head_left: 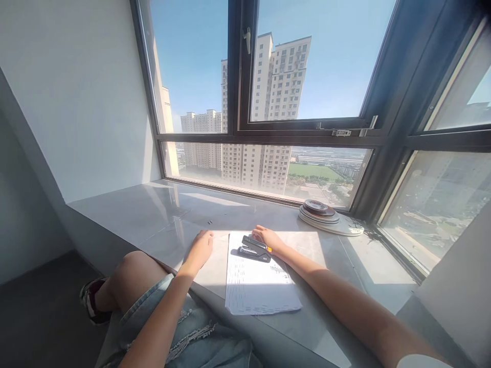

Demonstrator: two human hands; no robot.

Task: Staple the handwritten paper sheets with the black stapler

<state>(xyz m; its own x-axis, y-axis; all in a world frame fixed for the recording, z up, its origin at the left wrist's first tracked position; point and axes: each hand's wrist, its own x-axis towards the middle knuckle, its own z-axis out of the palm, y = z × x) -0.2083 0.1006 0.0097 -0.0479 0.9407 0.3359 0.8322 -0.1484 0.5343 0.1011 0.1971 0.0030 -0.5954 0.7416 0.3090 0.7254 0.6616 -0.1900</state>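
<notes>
My left hand (201, 249) rests palm down on the grey window sill, left of a stack of white paper sheets (261, 291). Its fingers are loosely bent, and no object shows in them. At the far edge of the sheets lies my right hand (267, 236), fingers slightly bent and apart, just behind a black stapler (257, 249) with an orange part at its rear. The stapler lies on its side on the top sheet, which carries printed lines. A pair of small dark pieces (209, 222) sits on the sill beyond my left hand.
Several stacked plates and round lids (318, 213) stand at the right by the window frame (268, 137). The tiled sill (153, 217) ends in a front edge by my bent leg (134, 276). A white wall (88, 102) rises at the left.
</notes>
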